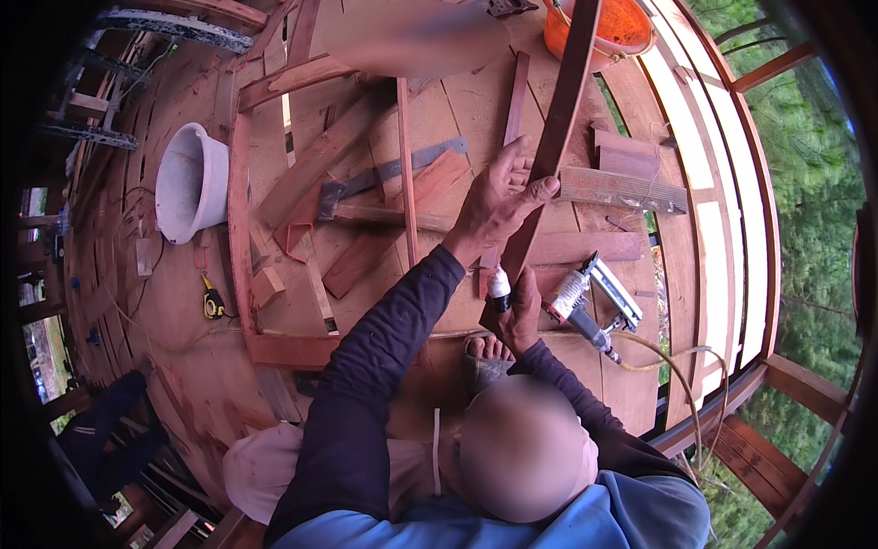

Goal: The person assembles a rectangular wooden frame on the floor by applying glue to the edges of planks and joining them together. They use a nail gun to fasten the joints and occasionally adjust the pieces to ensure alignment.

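We hold the slat (558,128) with our left hand (498,203), fingers wrapped around it where it slants up and away over the floor (183,311), while our right hand (519,316), lower down (nearer us), grips a tube (498,291) beside its lower end.

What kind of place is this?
Likely a wooden building site, high among trees. Loose planks lie on a plank floor, beside a nail gun and a hatchet.

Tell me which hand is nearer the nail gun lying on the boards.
Right. The right hand, gripping a small glue bottle, sits just beside the nail gun. The left hand is higher up, gripping the long wooden strip.
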Action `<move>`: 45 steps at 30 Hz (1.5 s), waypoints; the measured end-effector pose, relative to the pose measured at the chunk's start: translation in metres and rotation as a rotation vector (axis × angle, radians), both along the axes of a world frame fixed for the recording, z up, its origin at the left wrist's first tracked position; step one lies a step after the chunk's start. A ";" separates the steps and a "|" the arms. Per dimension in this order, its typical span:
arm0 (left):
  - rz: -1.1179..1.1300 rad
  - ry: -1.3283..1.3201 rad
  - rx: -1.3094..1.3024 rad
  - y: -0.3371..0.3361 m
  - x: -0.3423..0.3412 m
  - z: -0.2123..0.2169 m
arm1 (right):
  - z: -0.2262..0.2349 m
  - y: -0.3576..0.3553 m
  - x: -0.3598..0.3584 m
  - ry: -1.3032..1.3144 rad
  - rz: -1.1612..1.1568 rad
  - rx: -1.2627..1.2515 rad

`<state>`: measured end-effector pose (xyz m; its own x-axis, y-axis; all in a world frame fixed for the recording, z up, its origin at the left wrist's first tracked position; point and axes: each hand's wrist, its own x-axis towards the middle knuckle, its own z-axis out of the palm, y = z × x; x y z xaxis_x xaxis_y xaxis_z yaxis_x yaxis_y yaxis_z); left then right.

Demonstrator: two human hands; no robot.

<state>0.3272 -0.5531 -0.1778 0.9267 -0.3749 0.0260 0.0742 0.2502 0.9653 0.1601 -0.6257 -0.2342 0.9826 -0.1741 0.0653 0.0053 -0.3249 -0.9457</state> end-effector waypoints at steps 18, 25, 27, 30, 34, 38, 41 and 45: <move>0.473 0.535 0.327 0.194 -0.124 -0.041 | -0.035 0.051 -0.001 0.173 0.555 0.185; 0.461 0.609 0.409 0.211 -0.113 -0.047 | -0.044 0.063 -0.001 0.173 0.487 0.267; 0.510 0.551 0.425 0.225 -0.098 -0.056 | -0.040 0.070 0.002 0.212 0.456 0.303; 0.612 0.461 0.458 0.243 -0.073 -0.080 | -0.061 0.068 0.005 0.171 0.461 0.278; 0.740 0.286 0.564 0.242 -0.051 -0.105 | -0.055 0.076 0.007 0.235 0.410 0.374; 0.785 0.178 0.667 0.209 -0.045 -0.114 | -0.073 0.075 -0.001 0.291 0.352 0.373; 0.823 0.114 0.719 0.190 -0.047 -0.116 | -0.080 0.075 -0.006 0.259 0.375 0.406; 0.794 0.097 0.718 0.175 -0.061 -0.118 | -0.073 0.076 -0.005 0.308 0.371 0.437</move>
